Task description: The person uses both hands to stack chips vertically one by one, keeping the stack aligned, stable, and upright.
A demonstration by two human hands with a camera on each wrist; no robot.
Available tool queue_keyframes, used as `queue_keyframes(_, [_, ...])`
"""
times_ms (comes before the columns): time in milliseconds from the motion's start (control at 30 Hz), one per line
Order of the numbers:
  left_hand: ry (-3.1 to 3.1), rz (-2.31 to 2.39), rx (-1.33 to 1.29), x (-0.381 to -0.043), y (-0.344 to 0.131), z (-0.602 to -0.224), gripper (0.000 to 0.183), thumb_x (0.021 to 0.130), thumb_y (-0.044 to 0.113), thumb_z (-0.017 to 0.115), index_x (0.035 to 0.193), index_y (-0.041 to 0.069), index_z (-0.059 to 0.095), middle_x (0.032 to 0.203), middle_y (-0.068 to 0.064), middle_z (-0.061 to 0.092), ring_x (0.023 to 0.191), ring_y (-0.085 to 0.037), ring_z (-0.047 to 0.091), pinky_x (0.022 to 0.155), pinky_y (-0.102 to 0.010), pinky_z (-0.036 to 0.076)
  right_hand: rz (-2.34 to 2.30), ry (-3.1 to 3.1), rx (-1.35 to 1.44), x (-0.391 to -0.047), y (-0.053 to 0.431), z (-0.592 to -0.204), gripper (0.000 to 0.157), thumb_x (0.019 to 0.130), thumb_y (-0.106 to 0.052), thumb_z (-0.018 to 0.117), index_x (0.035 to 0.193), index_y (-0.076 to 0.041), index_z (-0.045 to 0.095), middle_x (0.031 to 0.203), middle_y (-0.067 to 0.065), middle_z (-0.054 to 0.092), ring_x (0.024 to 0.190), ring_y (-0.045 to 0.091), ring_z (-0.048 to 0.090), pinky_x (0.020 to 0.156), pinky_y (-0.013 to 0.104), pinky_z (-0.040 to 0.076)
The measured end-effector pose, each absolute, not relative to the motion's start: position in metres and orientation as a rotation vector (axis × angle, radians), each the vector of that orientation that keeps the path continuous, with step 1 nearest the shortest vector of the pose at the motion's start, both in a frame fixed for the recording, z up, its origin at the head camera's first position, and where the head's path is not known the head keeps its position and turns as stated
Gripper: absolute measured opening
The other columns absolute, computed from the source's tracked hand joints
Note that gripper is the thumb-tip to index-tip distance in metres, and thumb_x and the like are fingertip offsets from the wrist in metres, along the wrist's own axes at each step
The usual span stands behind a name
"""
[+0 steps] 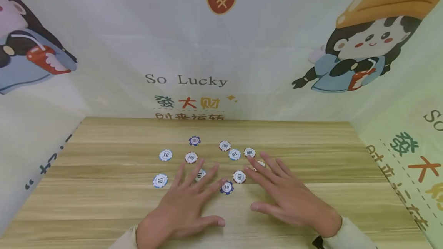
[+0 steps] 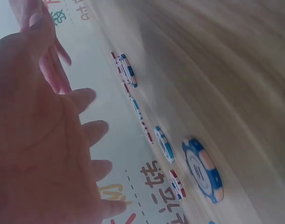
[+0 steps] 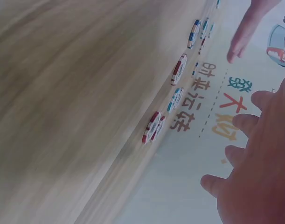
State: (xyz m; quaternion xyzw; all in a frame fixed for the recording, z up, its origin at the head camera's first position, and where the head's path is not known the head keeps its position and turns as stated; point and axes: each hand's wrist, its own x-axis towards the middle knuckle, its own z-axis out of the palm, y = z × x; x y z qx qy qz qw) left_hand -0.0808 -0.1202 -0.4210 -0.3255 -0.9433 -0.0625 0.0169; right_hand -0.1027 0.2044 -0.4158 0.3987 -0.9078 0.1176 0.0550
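Hovering spread and empty, your left hand (image 1: pixel 184 205) and right hand (image 1: pixel 288 193) partly cover poker chips (image 1: pixel 191 157) at the head view's lower centre; a careless downward sweep could skid chips into overlap.

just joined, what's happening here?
A person has both hands out over scattered poker chips lying flat on a wooden table. The left hand and right hand are open with fingers spread, above the tabletop, neither holding a chip. Several chips read 10 or 100. From the head view, the left hand partly hides one chip marked 10, and the right covers part of another.
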Motion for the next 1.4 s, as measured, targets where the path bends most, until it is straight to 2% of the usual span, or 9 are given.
queue_keyframes(100, [-2.988,-0.204,-1.009,-0.081,-0.118,-0.42,0.09,0.099,0.083,0.051,0.17,0.029,0.045,0.181,-0.003,0.027,0.167,-0.041,0.011,0.127,-0.075,0.01,0.37,-2.78,1.231,-0.107,0.198,-0.418,0.081,0.111,-0.067,0.047,0.175,-0.021,0.031,0.183,0.002,0.017,0.168,0.038,0.012,0.126,0.071,0.023])
queue_keyframes(267, [-3.02,-0.234,-0.993,-0.083,-0.119,-0.421,0.088,0.1,0.07,0.064,0.169,0.019,0.045,0.18,-0.009,0.027,0.167,-0.043,0.011,0.126,-0.075,0.016,0.356,-2.812,1.275,-0.112,0.188,-0.419,0.08,0.111,-0.066,0.048,0.175,-0.02,0.032,0.183,0.003,0.02,0.168,0.037,0.011,0.127,0.07,0.023])
queue_keyframes(433, [-3.016,-0.344,-1.004,-0.084,-0.12,-0.423,0.087,0.099,0.057,0.075,0.167,0.012,0.046,0.176,-0.013,0.037,0.164,-0.045,0.024,0.125,-0.072,0.025,0.327,-2.848,1.319,-0.116,0.181,-0.418,0.08,0.111,-0.066,0.046,0.172,-0.015,0.038,0.182,0.003,0.024,0.168,0.037,0.013,0.129,0.067,0.022])
queue_keyframes(600, [-3.015,-0.426,-1.048,-0.083,-0.118,-0.423,0.081,0.101,0.053,0.074,0.165,0.009,0.05,0.17,-0.011,0.047,0.161,-0.043,0.032,0.126,-0.068,0.027,0.3,-2.888,1.35,-0.119,0.174,-0.419,0.077,0.112,-0.065,0.044,0.169,-0.013,0.045,0.18,0.004,0.029,0.167,0.039,0.015,0.128,0.068,0.023])
queue_keyframes(867, [-3.064,-0.356,-1.039,-0.084,-0.116,-0.422,0.078,0.104,0.058,0.068,0.161,0.006,0.055,0.173,-0.011,0.043,0.164,-0.042,0.026,0.127,-0.069,0.024,0.235,-2.942,1.371,-0.123,0.164,-0.422,0.073,0.114,-0.062,0.042,0.169,-0.015,0.045,0.18,0.005,0.027,0.168,0.039,0.012,0.13,0.065,0.019])
queue_keyframes(1100, [-3.107,-0.281,-1.031,-0.086,-0.114,-0.422,0.08,0.103,0.062,0.067,0.16,0.008,0.056,0.174,-0.011,0.041,0.164,-0.041,0.026,0.127,-0.069,0.025,0.128,-2.866,1.385,-0.132,0.157,-0.426,0.066,0.111,-0.053,0.057,0.161,-0.009,0.056,0.177,0.011,0.035,0.166,0.042,0.018,0.128,0.065,0.026])
queue_keyframes(1267, [-3.118,-0.239,-1.049,-0.086,-0.114,-0.424,0.078,0.103,0.063,0.065,0.159,0.009,0.058,0.173,-0.011,0.042,0.162,-0.041,0.03,0.127,-0.067,0.027,0.098,-2.75,1.409,-0.141,0.151,-0.428,0.054,0.104,-0.046,0.072,0.144,-0.009,0.068,0.166,0.013,0.05,0.16,0.042,0.034,0.124,0.061,0.036])
queue_keyframes(1400, [-3.119,-0.237,-1.061,-0.085,-0.113,-0.425,0.077,0.103,0.063,0.065,0.157,0.008,0.06,0.172,-0.011,0.044,0.161,-0.04,0.034,0.127,-0.066,0.029,0.125,-2.685,1.433,-0.148,0.145,-0.43,0.051,0.098,-0.045,0.082,0.134,-0.01,0.074,0.154,0.011,0.06,0.152,0.038,0.046,0.126,0.051,0.037])
